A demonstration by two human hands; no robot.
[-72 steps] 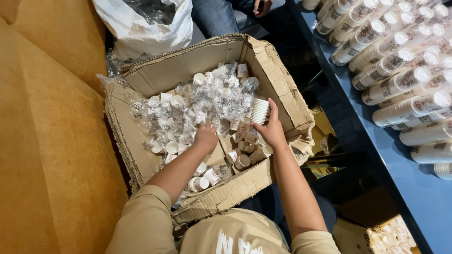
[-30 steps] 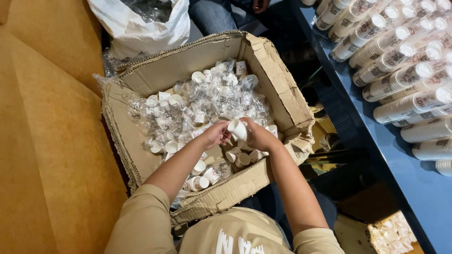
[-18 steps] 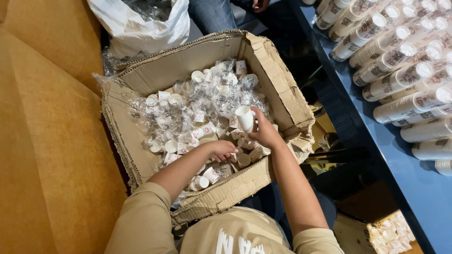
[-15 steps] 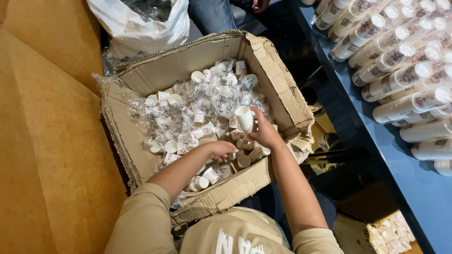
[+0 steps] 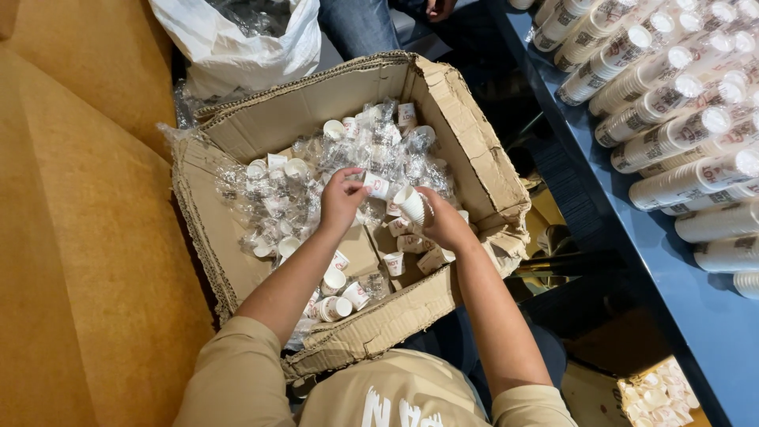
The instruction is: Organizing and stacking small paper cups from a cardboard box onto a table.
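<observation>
Paper cups sit mid-frame over the cardboard box (image 5: pixel 474 150): your left hand (image 5: pixel 341 199) pinches one small cup (image 5: pixel 377 186), your right hand (image 5: pixel 444 225) is closed around a short stack (image 5: pixel 411 205). Bring them together crooked and the rim may crumple; loose plastic wrap (image 5: pixel 277 198) around them could snag inside the stack.

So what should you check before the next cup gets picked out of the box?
1. Left hand has a firm hold on one small cup: ok.
2. Right hand holds the cup stack: ok.
3. Stack's open end faces the loose cup: cannot tell.
4. More cups left in the cardboard box: ok.
5. Plastic wrap out of the way: not ok, it lies among the cups.
6. Space on the blue table: ok.
</observation>
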